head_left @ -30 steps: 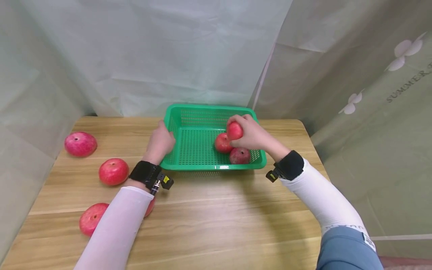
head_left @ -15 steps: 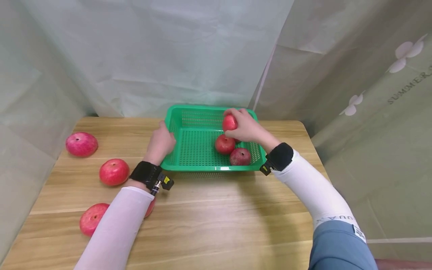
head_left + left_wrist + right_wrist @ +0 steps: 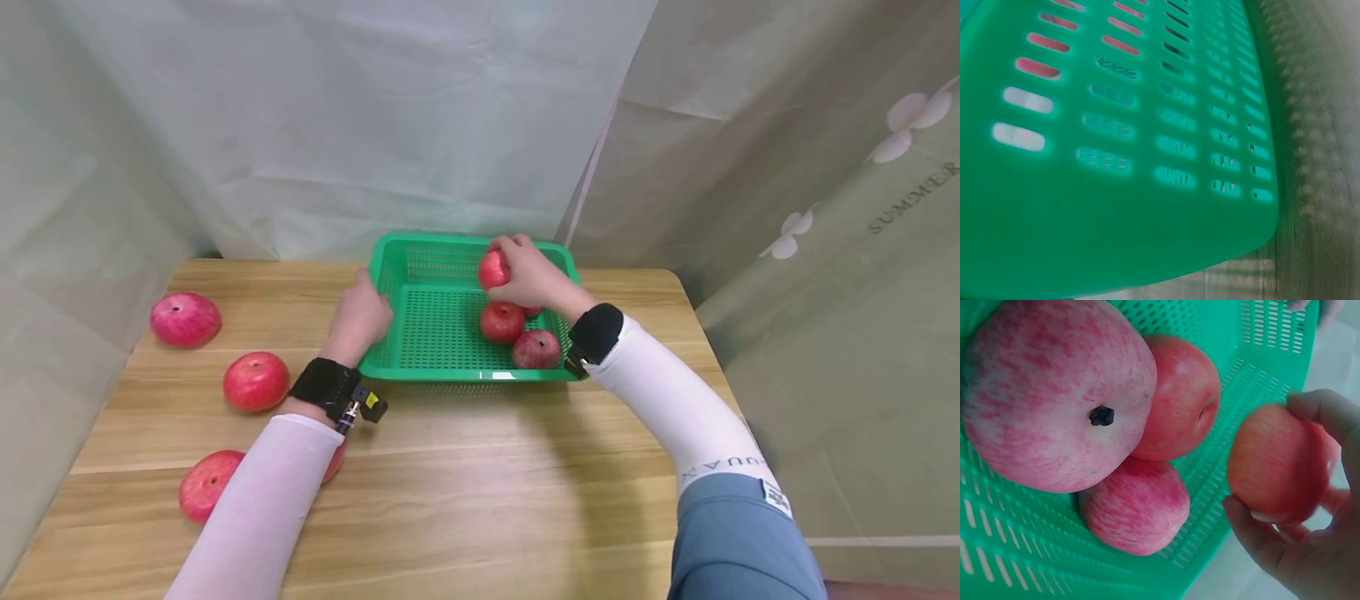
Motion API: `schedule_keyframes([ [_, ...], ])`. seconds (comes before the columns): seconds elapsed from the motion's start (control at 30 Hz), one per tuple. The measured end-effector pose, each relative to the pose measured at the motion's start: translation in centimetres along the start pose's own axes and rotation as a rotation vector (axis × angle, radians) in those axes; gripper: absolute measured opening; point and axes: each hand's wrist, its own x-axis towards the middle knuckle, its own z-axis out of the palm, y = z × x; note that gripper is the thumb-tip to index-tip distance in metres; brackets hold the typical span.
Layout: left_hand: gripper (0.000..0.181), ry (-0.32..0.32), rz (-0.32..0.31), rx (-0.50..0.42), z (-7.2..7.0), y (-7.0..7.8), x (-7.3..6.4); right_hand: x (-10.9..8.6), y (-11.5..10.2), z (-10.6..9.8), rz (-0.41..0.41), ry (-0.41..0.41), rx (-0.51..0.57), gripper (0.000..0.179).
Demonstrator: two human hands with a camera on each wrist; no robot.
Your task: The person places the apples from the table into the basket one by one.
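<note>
The wooden table [image 3: 480,508] supports the green basket [image 3: 442,375] at its far side. The left hand [image 3: 356,321] is curled over the basket's left rim, apparently bracing it. The right hand [image 3: 534,277] is clamped on the held apple [image 3: 493,271], thumb opposed to fingers, over the far part of the basket, right of centre. Three basket apples [image 3: 536,349] lie nearer and to the right; the right wrist view shows the held apple apart from them. Four table apples [image 3: 257,381] lie at left, one mostly hidden by the left forearm [image 3: 262,500]. The step in hand is judged to be placement of the held apple. The next move calls for lowering it to the basket floor without striking its neighbours, then parting the fingers; its remaining height cannot be told.
</note>
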Motion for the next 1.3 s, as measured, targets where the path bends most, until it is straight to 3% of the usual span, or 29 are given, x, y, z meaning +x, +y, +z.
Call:
schedule_keyframes([
  [0.23,0.07,-0.002,0.0,-0.003,0.1,0.0,0.0,0.8,-0.1,0.8,-0.026,-0.083,-0.072,0.075],
  [0.53,0.069,-0.002,-0.009,0.006,0.2,0.2,-0.2,1.6,-0.4,1.6,-0.1,-0.095,-0.122,0.076],
  [1.3,0.069,-0.005,0.001,-0.006,0.0,0.2,-0.5,2.0,-0.9,2.4,-0.084,-0.127,-0.188,0.074],
])
